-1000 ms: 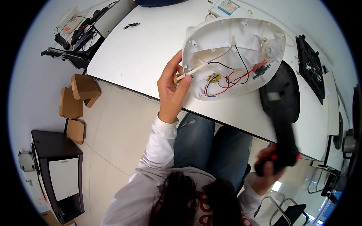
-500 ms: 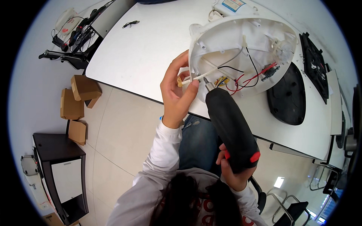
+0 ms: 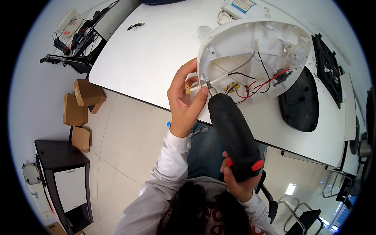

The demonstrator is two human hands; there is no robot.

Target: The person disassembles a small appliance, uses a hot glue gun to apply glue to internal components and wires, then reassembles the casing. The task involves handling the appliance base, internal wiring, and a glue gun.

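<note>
A white plastic housing [image 3: 232,38] lies hollow side up near the table's front edge, with red, black and white wires [image 3: 261,83] inside. My left hand [image 3: 181,105] grips its left rim, thumb inside and fingers outside. A small yellowish connector [image 3: 188,89] on a white cable pokes out by those fingers. My right hand [image 3: 239,187] is closed round the rear of a black power screwdriver [image 3: 233,127] with red parts. Its bit points up-left and meets a screw [image 3: 207,81] at the housing's left rim, next to my left thumb.
A black oval cover [image 3: 300,107] lies right of the housing, with a black frame [image 3: 328,72] beyond it. Behind stands a white container [image 3: 244,8]. A short black cable [image 3: 135,26] rests on the white table [image 3: 149,58]. Cardboard boxes [image 3: 75,110] sit on the floor at left.
The screwdriver has moved up and left, bringing its bit from beside the screw onto it. The housing has shifted slightly right and down. My left hand keeps its grip on the rim.
</note>
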